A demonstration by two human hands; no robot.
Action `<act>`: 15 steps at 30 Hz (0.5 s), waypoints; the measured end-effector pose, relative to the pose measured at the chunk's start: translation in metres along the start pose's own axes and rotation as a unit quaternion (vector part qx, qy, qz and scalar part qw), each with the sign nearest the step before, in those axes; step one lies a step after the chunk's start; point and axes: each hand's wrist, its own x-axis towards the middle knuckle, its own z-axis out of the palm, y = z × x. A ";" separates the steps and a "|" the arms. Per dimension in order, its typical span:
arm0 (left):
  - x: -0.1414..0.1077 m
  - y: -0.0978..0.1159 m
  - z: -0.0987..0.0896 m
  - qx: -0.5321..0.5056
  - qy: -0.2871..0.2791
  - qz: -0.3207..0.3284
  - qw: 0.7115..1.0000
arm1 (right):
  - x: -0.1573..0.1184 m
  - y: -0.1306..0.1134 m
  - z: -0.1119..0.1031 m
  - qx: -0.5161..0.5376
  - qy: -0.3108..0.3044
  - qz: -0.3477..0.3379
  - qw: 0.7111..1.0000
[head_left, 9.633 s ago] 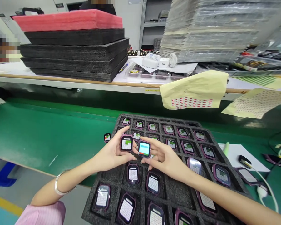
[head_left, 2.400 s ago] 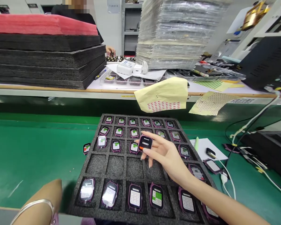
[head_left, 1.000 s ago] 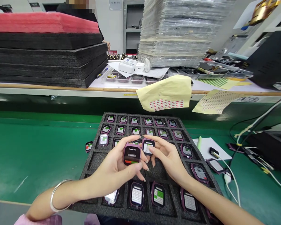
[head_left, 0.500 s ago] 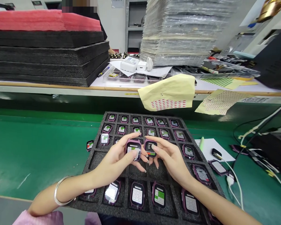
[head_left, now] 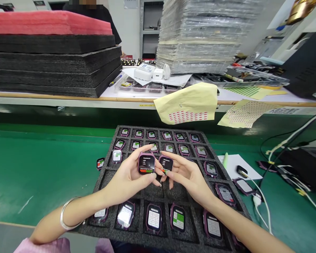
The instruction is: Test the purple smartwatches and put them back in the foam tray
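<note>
My left hand (head_left: pixel 130 172) grips a purple-framed smartwatch body (head_left: pixel 146 162), its thumb at the screen's lower right corner. A second purple smartwatch body (head_left: pixel 165 162) is held in my right hand (head_left: pixel 188 172), the thumb resting near its bottom edge. Both lit screens are dark with white text lines and a red and green strip at the bottom. The two watches are side by side, above a black foam tray (head_left: pixel 147 242) whose compartments hold several more strapless watches, many with white and green grids on screen. My hands cover some middle compartments.
One watch (head_left: pixel 100 163) lies outside the tray's left edge. At right are a white paper (head_left: pixel 252 168), a green pen (head_left: pixel 225 160), another watch (head_left: pixel 244 186) and white cables (head_left: pixel 268 211). Black foam sheets (head_left: pixel 42 77) and stacked clear trays (head_left: pixel 200 38) stand on the shelf; a person is behind.
The left watch's screen went from a white and green grid to dark with text and a red-green strip. My right thumb slid down from its watch's screen toward the bottom edge.
</note>
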 end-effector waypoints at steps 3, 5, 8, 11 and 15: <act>-0.001 0.000 -0.001 0.009 0.001 -0.005 1.000 | 0.001 0.003 -0.004 0.009 -0.009 -0.013 1.000; -0.002 0.000 -0.002 0.013 0.001 -0.008 1.000 | 0.001 0.003 -0.004 0.001 0.002 -0.015 1.000; -0.003 0.000 -0.003 0.016 -0.001 -0.001 1.000 | 0.000 0.001 -0.001 -0.022 0.039 -0.013 0.999; -0.001 0.001 -0.004 0.036 0.008 0.005 0.999 | -0.001 -0.001 0.002 -0.041 0.050 -0.001 0.998; 0.002 0.000 -0.004 0.066 0.019 -0.001 0.998 | 0.000 0.001 0.001 -0.040 0.028 0.002 0.999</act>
